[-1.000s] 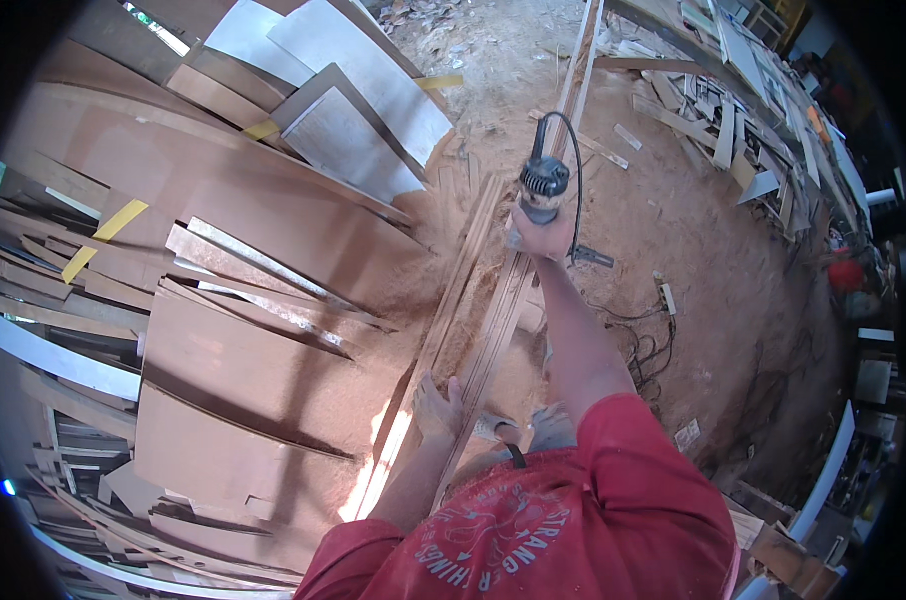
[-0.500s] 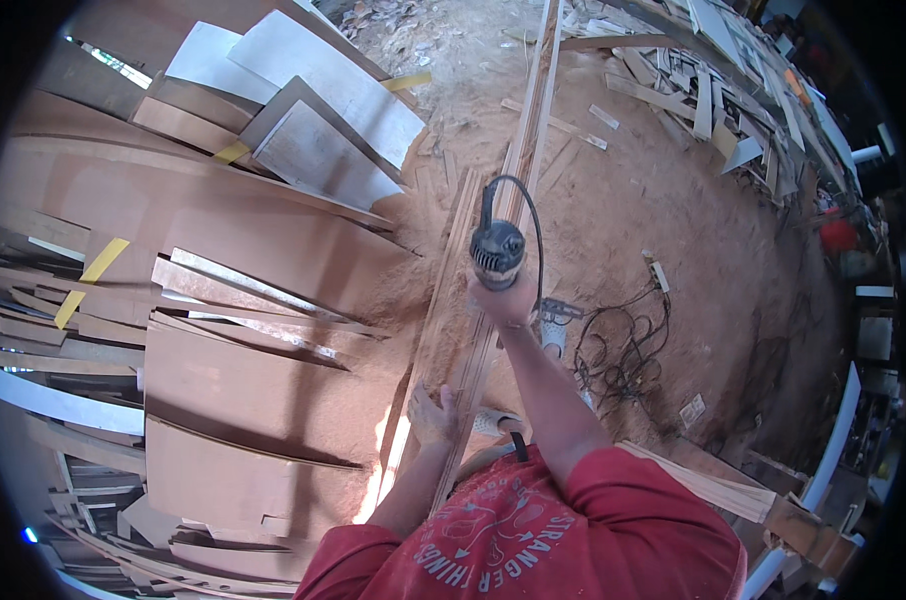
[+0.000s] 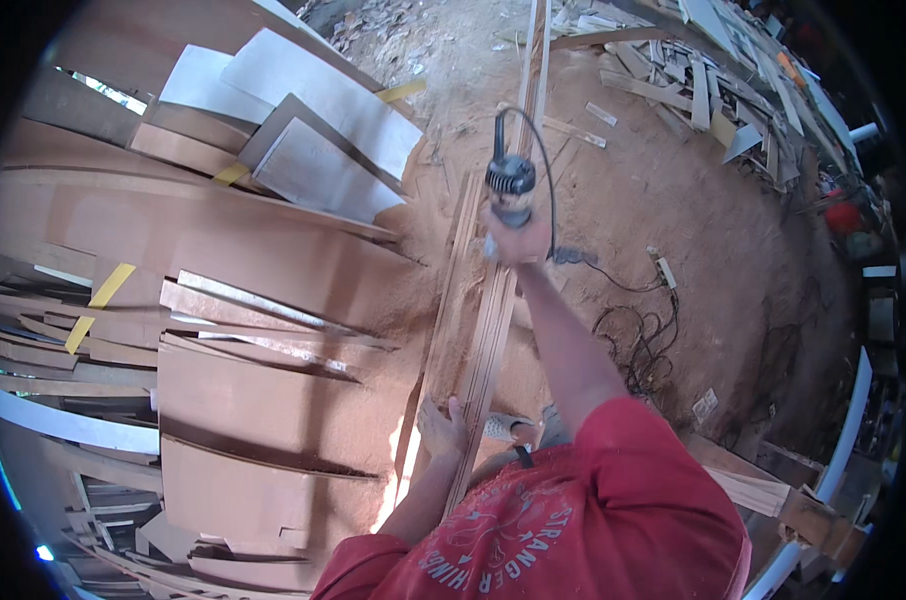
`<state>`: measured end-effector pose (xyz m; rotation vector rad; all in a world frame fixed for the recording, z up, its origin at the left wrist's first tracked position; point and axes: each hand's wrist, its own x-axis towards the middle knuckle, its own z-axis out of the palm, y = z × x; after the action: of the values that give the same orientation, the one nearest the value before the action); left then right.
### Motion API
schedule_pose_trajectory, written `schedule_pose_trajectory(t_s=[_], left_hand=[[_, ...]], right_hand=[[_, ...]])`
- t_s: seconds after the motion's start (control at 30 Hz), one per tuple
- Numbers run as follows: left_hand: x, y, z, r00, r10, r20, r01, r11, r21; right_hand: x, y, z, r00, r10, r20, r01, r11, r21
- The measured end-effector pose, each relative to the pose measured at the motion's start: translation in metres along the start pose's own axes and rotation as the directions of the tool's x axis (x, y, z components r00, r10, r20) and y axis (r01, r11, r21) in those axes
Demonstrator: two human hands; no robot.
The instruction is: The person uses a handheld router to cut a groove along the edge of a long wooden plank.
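My right hand (image 3: 518, 240) is stretched out ahead, gripping a small black and grey router (image 3: 510, 185) that stands on a long narrow wooden strip (image 3: 485, 340). A black cord (image 3: 550, 190) loops up from the tool and down to the floor. My left hand (image 3: 443, 425) presses flat on the near end of the strips, fingers spread over the wood. Several such strips lie side by side, running away from me over sawdust.
Large plywood sheets (image 3: 263, 400) and grey-white boards (image 3: 323, 120) are stacked on the left. Sawdust covers the floor (image 3: 673, 200). A tangle of cable (image 3: 643, 345) and a power strip (image 3: 665, 272) lie to the right. Scrap wood (image 3: 713, 80) is piled far right.
The view has shifted, and the router now stands a little farther along the strip than before. My left hand has stayed pressed on the near end.
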<state>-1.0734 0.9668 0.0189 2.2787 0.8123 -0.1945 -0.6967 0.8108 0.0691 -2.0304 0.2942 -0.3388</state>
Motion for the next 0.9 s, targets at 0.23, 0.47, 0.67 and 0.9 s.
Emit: schedule_pose_trajectory(t_s=[0.23,0.47,0.67,0.9], left_hand=[[-0.002,-0.021,0.000,1.000,0.006,-0.006,-0.006,0.999,0.034],[-0.004,-0.019,0.001,0.999,0.043,0.006,-0.043,0.999,-0.013],[-0.004,-0.016,-0.001,0.999,0.033,0.012,-0.033,0.999,0.009],[0.000,-0.016,0.004,1.000,0.027,-0.010,-0.027,1.000,0.001]], right_hand=[[-0.142,-0.004,-0.021,0.986,0.097,0.133,-0.117,0.980,0.159],[-0.112,-0.005,-0.020,0.996,-0.001,0.086,-0.013,0.987,0.160],[-0.069,-0.003,-0.014,0.993,-0.081,0.083,0.066,0.984,0.168],[-0.006,-0.005,-0.005,0.994,-0.098,0.038,0.087,0.970,0.226]])
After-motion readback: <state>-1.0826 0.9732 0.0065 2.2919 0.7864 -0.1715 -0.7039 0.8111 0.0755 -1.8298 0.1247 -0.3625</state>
